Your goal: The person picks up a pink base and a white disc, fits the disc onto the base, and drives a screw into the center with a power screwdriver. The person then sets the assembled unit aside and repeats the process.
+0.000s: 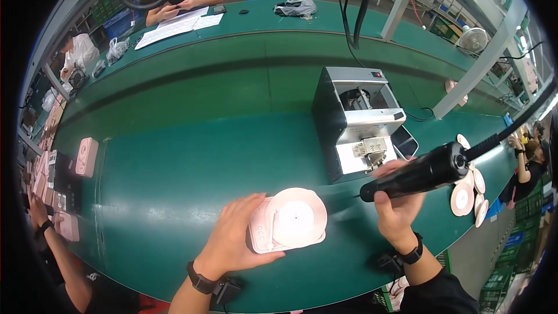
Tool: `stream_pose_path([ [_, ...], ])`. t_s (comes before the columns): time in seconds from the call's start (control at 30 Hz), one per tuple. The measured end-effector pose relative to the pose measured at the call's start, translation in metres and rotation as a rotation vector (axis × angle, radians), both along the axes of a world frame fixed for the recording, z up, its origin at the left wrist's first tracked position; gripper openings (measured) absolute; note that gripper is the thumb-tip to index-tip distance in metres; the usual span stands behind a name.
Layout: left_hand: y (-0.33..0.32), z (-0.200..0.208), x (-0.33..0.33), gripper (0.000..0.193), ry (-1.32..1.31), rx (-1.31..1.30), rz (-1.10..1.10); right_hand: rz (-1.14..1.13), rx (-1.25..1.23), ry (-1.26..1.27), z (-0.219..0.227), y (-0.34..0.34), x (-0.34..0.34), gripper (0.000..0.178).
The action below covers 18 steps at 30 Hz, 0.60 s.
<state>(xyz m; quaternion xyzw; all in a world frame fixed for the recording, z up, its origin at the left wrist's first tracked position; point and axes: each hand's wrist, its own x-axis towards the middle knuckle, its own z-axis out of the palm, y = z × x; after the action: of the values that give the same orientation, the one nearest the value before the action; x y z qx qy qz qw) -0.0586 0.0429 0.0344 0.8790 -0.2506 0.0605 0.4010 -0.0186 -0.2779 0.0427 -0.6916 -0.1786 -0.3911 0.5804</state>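
Left hand (232,237): we hold the pink player (260,231), near middle.
Right hand (402,215): we grip the black screwdriver (419,173).
Disc (298,218): already on the player; screwdriver apart.
Loose discs (462,199): right side, not on players.

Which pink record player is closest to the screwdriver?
The pink record player in the left hand; others, like the lone one at left, sit farther away.

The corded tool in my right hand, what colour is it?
The corded tool is black, seen best in the head view.
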Motion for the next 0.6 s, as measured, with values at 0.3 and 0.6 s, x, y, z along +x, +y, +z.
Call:
stream_pose_path([
  [0.3, -0.008, -0.006, -0.003, 0.103, -0.016, -0.019, -0.003, 0.438, 0.244, 0.124, 0.089, -0.012, 0.025, 0.047],
  [0.6, -0.057, -0.018, -0.010, 0.098, -0.057, -0.079, 0.054, 0.391, 0.172, -0.088, 0.108, -0.015, 0.069, 0.048],
])
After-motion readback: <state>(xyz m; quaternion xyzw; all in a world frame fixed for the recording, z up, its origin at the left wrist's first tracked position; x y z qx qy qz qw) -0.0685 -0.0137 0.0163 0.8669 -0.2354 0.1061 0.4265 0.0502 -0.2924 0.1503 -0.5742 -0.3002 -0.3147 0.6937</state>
